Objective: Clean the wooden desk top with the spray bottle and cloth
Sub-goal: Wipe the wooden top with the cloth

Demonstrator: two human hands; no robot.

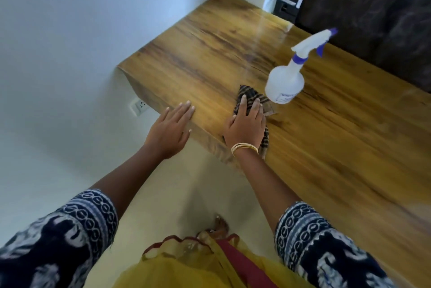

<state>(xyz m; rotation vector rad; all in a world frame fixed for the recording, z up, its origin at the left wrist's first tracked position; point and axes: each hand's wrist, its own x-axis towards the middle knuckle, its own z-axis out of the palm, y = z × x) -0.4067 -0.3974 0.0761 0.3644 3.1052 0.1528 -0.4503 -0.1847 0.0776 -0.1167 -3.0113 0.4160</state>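
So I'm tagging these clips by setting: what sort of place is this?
Probably a room in a home or small office: a wall-mounted wooden desk top, a wall socket on the white wall, and a dark door at its far end.

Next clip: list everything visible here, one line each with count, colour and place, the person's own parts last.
desk: one, brown wood, against the white wall, running right
spray bottle: one, clear with white and blue head, upright on the desk, just beyond the cloth
cloth: one, dark checked, flat on the desk near its front edge
socket: one, white, on the wall below the desk
bangles: several, gold, right wrist
left hand: flat, fingers on the desk's edge
right hand: flat, pressing the cloth
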